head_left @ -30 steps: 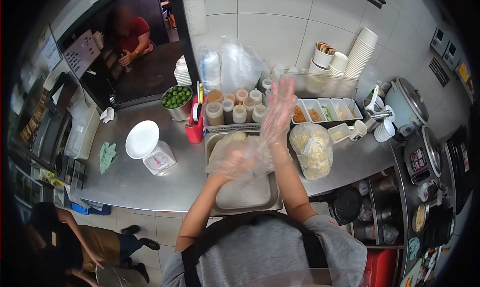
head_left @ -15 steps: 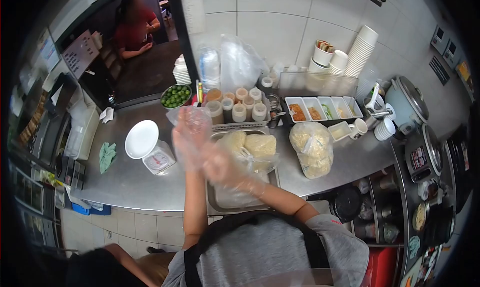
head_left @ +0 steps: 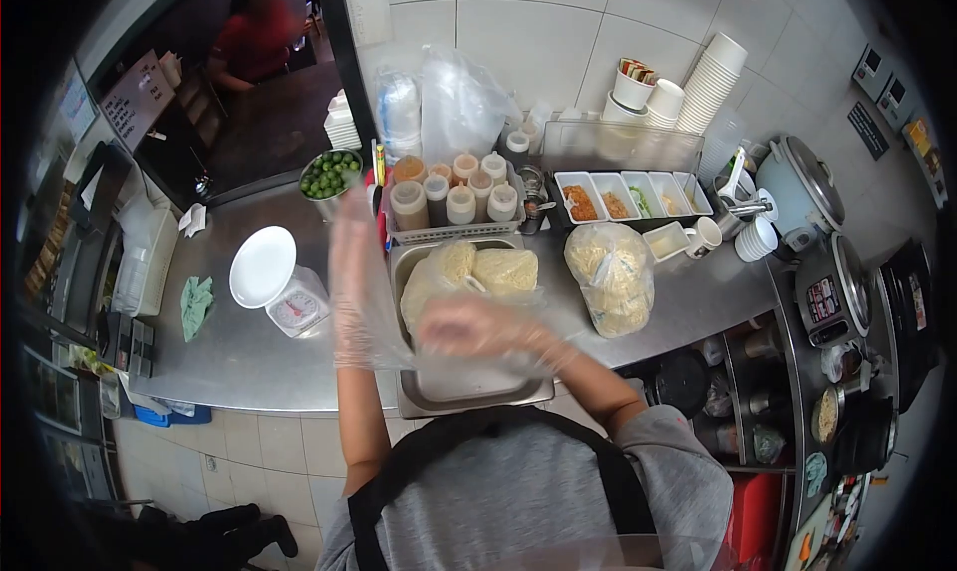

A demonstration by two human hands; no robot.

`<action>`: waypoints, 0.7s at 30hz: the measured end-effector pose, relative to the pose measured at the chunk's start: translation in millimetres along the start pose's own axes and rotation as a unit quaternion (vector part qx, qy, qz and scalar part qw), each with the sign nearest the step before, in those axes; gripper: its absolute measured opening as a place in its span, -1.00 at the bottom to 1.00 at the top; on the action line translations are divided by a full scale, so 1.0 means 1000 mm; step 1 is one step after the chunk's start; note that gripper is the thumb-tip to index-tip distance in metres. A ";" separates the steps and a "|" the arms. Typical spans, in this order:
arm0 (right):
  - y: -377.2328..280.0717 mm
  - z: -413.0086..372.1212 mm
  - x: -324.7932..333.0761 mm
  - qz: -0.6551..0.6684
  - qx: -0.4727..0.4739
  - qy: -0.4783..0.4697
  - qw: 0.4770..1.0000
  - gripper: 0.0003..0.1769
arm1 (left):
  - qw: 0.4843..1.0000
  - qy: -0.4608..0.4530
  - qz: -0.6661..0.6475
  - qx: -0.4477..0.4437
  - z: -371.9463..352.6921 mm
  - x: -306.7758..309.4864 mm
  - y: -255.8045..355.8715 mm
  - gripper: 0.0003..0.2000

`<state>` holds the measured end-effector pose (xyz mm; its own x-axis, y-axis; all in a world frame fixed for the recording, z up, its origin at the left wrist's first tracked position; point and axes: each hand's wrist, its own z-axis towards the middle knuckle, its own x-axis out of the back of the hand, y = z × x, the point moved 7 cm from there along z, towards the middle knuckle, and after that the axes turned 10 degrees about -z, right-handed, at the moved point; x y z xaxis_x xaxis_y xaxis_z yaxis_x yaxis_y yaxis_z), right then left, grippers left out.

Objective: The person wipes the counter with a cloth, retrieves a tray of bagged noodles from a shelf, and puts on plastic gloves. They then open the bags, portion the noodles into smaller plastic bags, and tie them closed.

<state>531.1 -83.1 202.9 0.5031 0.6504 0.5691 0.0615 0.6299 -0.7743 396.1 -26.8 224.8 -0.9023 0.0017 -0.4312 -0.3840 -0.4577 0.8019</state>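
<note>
Clear plastic gloves cover both of my hands. My left hand (head_left: 357, 282) is raised over the counter, between the white scale (head_left: 297, 307) and the metal tray (head_left: 478, 404); its fingers are smeared by motion. Above the tray is my right hand (head_left: 461, 330), blurred, with its fingers curled in; whether it grips anything is not clear. Inside the tray, just beyond my right hand, lie plastic bags of pale noodles (head_left: 505, 268). A larger knotted bag of noodles (head_left: 610, 280) sits on the counter to the right.
Sauce bottles (head_left: 461, 204) fill a basket behind the tray, beside a bowl of green limes (head_left: 330, 174). Topping containers (head_left: 638, 196), stacked cups (head_left: 714, 83) and a rice cooker (head_left: 807, 187) stand right. A green cloth (head_left: 196, 305) lies left. A person (head_left: 254, 33) is beyond the window.
My hands have moved apart: the left is now farther left and upright, the right is over the tray. The view has shifted slightly. A co-worker at the lower left has moved away.
</note>
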 end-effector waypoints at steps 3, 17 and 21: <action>0.021 -0.022 0.084 -0.133 -0.120 0.126 0.976 -0.83 | 0.908 -0.240 0.342 -0.033 -0.027 -0.048 -0.023 -0.31; 0.114 -0.048 0.007 -0.649 -0.052 -0.147 0.745 -0.64 | 0.661 -0.402 0.622 -0.121 -0.167 -0.011 -0.138 -0.75; 0.129 -0.040 0.010 -0.643 -0.097 -0.136 0.747 -0.54 | 0.605 -0.426 0.652 -0.163 -0.168 -0.012 -0.137 -0.75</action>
<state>578.4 -12.5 97.0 -0.2722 -0.3618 0.8916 0.4797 0.7523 0.4517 492.2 -113.8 51.0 -0.2230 -0.1548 0.9625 0.6978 -0.7148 0.0467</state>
